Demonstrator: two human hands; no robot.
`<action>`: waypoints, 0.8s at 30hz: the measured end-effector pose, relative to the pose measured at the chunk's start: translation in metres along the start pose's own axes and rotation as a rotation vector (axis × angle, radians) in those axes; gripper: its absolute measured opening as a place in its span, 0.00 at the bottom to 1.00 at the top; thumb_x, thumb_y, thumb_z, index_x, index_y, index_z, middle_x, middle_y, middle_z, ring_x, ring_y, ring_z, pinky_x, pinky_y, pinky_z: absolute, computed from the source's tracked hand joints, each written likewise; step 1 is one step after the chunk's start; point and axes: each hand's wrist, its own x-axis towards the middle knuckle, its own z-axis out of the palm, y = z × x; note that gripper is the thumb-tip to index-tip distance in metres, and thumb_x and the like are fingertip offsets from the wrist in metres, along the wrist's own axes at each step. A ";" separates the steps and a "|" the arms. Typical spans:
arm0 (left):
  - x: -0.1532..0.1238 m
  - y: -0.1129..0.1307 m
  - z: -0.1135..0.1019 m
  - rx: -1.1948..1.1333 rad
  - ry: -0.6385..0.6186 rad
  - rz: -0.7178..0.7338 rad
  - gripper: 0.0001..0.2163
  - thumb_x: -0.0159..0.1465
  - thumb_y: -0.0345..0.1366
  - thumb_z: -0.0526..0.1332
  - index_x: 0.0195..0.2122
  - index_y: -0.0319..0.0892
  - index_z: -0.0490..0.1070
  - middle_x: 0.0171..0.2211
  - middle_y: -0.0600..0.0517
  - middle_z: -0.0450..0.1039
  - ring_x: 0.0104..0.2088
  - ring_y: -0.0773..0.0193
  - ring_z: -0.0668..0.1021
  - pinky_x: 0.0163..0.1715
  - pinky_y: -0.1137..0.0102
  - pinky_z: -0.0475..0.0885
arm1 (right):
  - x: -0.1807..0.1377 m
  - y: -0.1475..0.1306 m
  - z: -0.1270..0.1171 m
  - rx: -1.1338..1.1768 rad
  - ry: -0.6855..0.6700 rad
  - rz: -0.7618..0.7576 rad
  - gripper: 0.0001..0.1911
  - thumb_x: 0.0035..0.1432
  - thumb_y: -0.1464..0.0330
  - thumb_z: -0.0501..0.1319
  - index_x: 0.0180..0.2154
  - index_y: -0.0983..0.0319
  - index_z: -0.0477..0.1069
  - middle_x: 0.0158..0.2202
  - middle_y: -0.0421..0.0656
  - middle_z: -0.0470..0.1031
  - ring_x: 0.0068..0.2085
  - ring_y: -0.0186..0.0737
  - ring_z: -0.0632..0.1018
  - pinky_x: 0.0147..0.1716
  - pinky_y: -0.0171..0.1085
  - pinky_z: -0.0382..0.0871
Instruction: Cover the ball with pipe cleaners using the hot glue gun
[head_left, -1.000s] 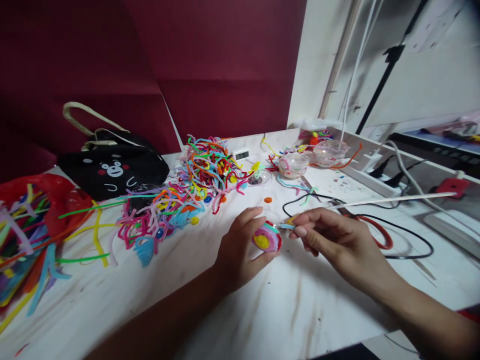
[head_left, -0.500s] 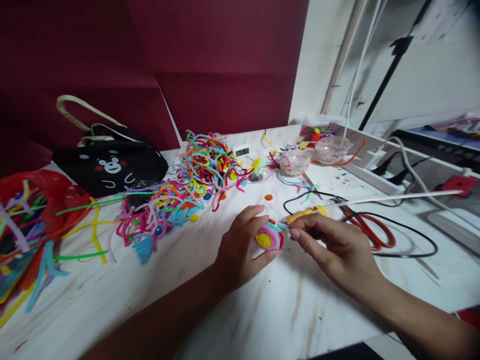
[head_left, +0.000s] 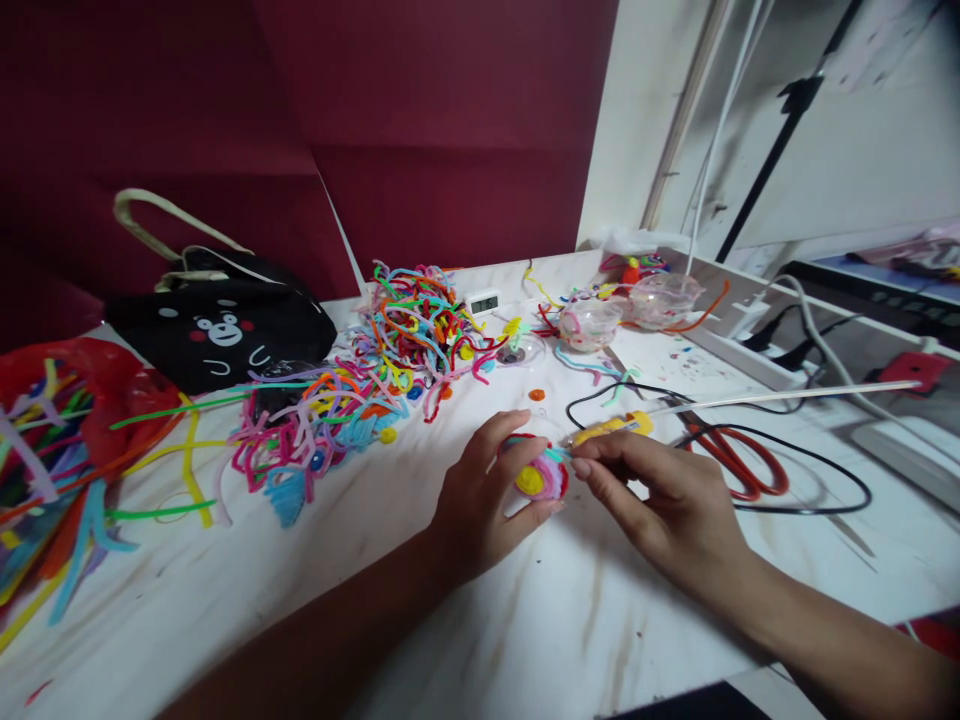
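Note:
My left hand (head_left: 480, 500) cups a small coil of coloured pipe cleaners (head_left: 536, 478) with a yellow centre, thumb under it and fingers over its top. My right hand (head_left: 652, 495) is closed in a pinch at the coil's right edge, gripping the loose light-blue end of a pipe cleaner (head_left: 559, 456). Both hands hover just above the white table (head_left: 480, 640). A yellow-handled tool with a long pale rod (head_left: 750, 402) lies just behind my right hand.
A big tangle of coloured pipe cleaners (head_left: 375, 380) lies behind my left hand. Also there: a black bear-face bag (head_left: 217, 335), a red bag of pipe cleaners (head_left: 52, 450) at far left, red scissors (head_left: 739, 460), a black cable (head_left: 825, 470), clear bowls (head_left: 592, 322).
My right hand has slid left and down toward the coil, bringing the pinched pipe cleaner end against it. My left hand has turned the coil slightly.

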 end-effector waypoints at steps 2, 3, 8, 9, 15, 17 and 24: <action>-0.001 -0.001 0.001 0.011 0.002 0.007 0.27 0.67 0.36 0.74 0.64 0.51 0.65 0.63 0.40 0.78 0.62 0.44 0.85 0.57 0.54 0.88 | 0.000 -0.001 0.001 -0.014 0.003 -0.011 0.06 0.68 0.77 0.68 0.39 0.61 0.80 0.32 0.40 0.87 0.30 0.34 0.84 0.32 0.30 0.79; -0.002 -0.001 0.001 0.014 0.001 0.009 0.27 0.67 0.36 0.73 0.64 0.51 0.65 0.63 0.41 0.78 0.62 0.45 0.85 0.56 0.55 0.88 | -0.001 -0.002 0.001 -0.017 0.002 -0.018 0.06 0.68 0.77 0.67 0.39 0.61 0.80 0.32 0.40 0.87 0.30 0.34 0.84 0.32 0.30 0.79; -0.004 -0.002 0.002 0.021 0.002 0.049 0.23 0.70 0.38 0.72 0.64 0.49 0.68 0.65 0.38 0.75 0.63 0.45 0.84 0.54 0.56 0.89 | -0.001 -0.003 0.002 -0.024 -0.004 -0.036 0.06 0.68 0.77 0.67 0.39 0.61 0.81 0.31 0.41 0.86 0.29 0.35 0.84 0.30 0.30 0.77; -0.004 -0.002 0.002 0.023 0.001 0.056 0.22 0.71 0.38 0.71 0.63 0.48 0.69 0.65 0.38 0.75 0.63 0.44 0.84 0.54 0.56 0.89 | -0.001 -0.003 0.002 -0.027 -0.007 -0.033 0.06 0.68 0.77 0.67 0.39 0.61 0.81 0.31 0.41 0.86 0.29 0.35 0.85 0.30 0.31 0.77; -0.004 -0.002 0.002 0.035 -0.001 0.065 0.21 0.71 0.39 0.71 0.63 0.46 0.72 0.64 0.37 0.75 0.62 0.45 0.84 0.52 0.59 0.89 | -0.001 -0.005 0.003 -0.040 -0.035 -0.017 0.07 0.68 0.77 0.65 0.39 0.61 0.81 0.31 0.42 0.87 0.28 0.38 0.85 0.29 0.33 0.78; -0.004 -0.001 0.002 0.036 -0.004 0.056 0.22 0.69 0.39 0.73 0.62 0.47 0.72 0.64 0.38 0.76 0.61 0.45 0.85 0.51 0.60 0.89 | 0.000 -0.005 0.003 -0.035 -0.045 -0.020 0.08 0.68 0.77 0.64 0.39 0.60 0.80 0.31 0.42 0.87 0.29 0.39 0.86 0.29 0.34 0.78; -0.005 0.000 -0.002 0.014 -0.032 0.009 0.25 0.67 0.35 0.73 0.64 0.52 0.71 0.64 0.40 0.77 0.59 0.45 0.86 0.52 0.58 0.89 | 0.001 -0.005 -0.001 -0.017 -0.104 -0.014 0.11 0.70 0.76 0.62 0.42 0.56 0.80 0.32 0.42 0.87 0.31 0.42 0.86 0.30 0.38 0.81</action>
